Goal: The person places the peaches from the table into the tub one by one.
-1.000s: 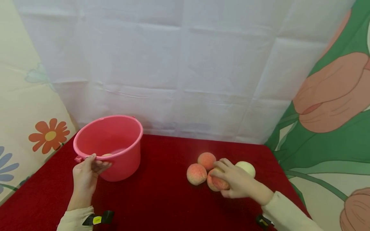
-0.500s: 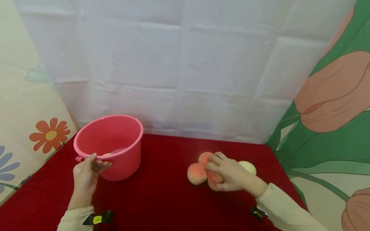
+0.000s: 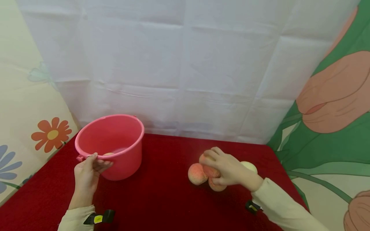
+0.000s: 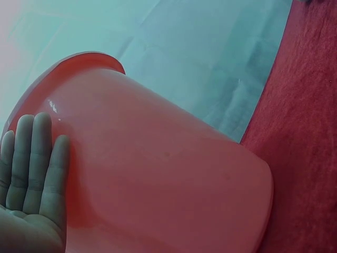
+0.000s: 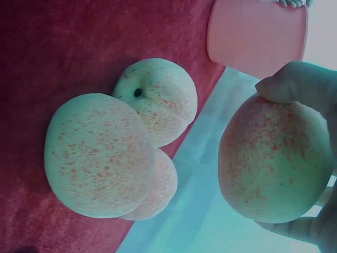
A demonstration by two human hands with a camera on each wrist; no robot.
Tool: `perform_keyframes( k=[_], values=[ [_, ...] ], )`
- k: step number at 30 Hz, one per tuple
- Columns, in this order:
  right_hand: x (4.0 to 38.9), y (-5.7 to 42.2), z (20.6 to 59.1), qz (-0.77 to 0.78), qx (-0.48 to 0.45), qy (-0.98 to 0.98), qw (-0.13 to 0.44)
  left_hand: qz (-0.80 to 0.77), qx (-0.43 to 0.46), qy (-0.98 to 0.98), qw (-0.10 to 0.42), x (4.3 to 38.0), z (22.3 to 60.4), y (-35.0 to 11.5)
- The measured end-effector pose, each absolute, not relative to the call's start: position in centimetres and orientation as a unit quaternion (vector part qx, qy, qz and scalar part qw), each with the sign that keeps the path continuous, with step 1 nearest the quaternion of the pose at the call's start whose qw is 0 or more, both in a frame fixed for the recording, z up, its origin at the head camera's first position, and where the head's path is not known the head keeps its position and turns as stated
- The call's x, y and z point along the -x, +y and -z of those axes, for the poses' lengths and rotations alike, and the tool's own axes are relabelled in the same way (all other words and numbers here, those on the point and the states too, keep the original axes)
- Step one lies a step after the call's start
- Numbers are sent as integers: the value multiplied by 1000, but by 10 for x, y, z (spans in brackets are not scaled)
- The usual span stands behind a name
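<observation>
On the left, a pink plastic bucket (image 3: pixel 127 163) stands on the red cloth. My left hand (image 3: pixel 86 176) grips its near rim, thumb over the edge and fingers (image 4: pixel 39 163) along the outer wall. Just inside that rim shows the top of a pale round thing (image 3: pixel 108 154). My right hand (image 3: pixel 231 168) holds a peach (image 5: pixel 274 163) between thumb and fingers, above the other peaches. Around it lie a left peach (image 3: pixel 197 174), a near peach (image 3: pixel 218 185) and a back peach (image 3: pixel 203 159), the last partly covered by the hand.
A pale yellow-green round fruit (image 3: pixel 249 166) lies behind my right wrist. Red cloth (image 3: pixel 164 192) covers the table up to a white creased sheet (image 3: pixel 185 80) at the back. Flower-printed hangings (image 3: pixel 326 154) flank both sides.
My right hand has moved slightly left and back with the peach, rising over the other peaches. The left hand keeps its grip on the bucket rim.
</observation>
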State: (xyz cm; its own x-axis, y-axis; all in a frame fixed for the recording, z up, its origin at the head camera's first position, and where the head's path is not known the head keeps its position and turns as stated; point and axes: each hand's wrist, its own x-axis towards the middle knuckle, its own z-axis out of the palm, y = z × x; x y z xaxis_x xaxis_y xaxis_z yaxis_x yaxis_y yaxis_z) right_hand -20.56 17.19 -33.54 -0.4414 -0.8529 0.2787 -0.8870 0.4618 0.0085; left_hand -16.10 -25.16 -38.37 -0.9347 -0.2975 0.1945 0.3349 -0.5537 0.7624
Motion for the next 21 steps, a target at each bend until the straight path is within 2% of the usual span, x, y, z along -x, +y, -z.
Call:
perform_keyframes(
  k=[21],
  values=[
    [216, 158, 328, -59, -529, -833, 154, 884, 29, -431, 177, 161, 384, -252]
  ],
)
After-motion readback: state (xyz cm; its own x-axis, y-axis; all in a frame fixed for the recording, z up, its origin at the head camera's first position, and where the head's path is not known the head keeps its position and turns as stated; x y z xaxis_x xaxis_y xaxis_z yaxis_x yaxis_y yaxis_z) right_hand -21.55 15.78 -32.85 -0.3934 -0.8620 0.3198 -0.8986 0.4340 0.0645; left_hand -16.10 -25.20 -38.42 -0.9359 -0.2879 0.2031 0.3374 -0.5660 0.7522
